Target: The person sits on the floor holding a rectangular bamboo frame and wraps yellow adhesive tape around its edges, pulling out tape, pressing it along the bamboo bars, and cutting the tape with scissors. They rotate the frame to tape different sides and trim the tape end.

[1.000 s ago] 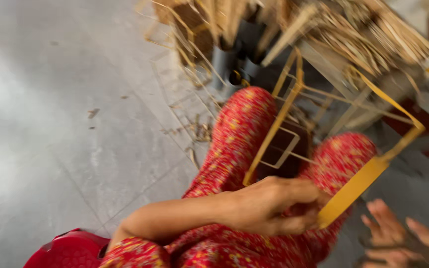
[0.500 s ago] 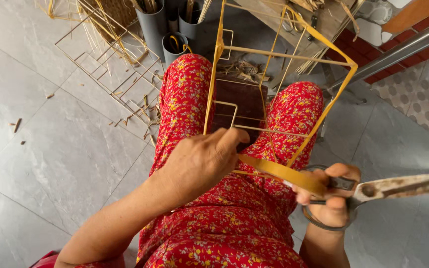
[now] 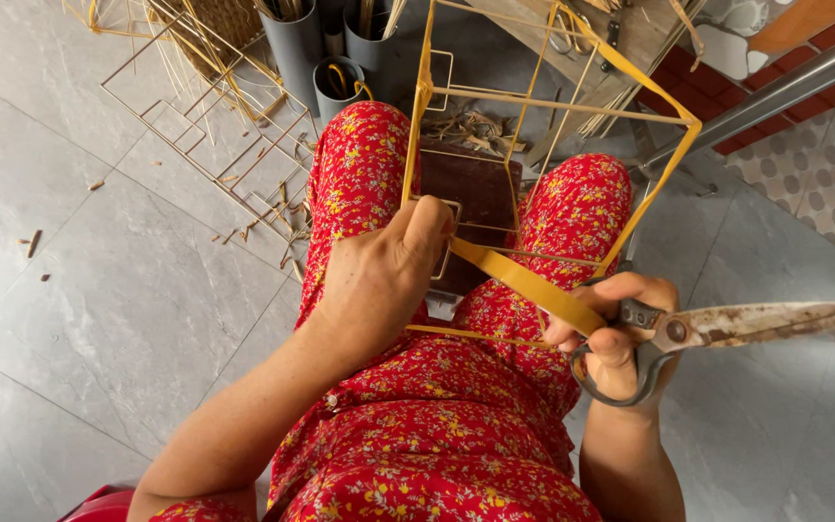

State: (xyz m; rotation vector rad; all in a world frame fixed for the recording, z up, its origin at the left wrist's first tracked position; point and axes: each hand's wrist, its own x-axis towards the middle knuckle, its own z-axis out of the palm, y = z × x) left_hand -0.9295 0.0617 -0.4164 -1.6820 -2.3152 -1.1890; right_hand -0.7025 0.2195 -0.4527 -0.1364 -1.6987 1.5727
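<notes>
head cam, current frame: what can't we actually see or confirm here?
- Left hand fingertips: curled under on the wire frame; the back of the hand hides the grip.
- Yellow strip: its far end disappears under the right hand.
- Scissors: the lower handle loop is partly covered by the fingers.
- Grey tubes: cut off by the top edge, contents unclear.
- Second wire frame on the floor: partly lost among loose straw.

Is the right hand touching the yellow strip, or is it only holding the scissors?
Touching. In the head view, the right hand grips the scissors, and its fingertips also pinch the end of the yellow strip, with no gap visible.
</notes>
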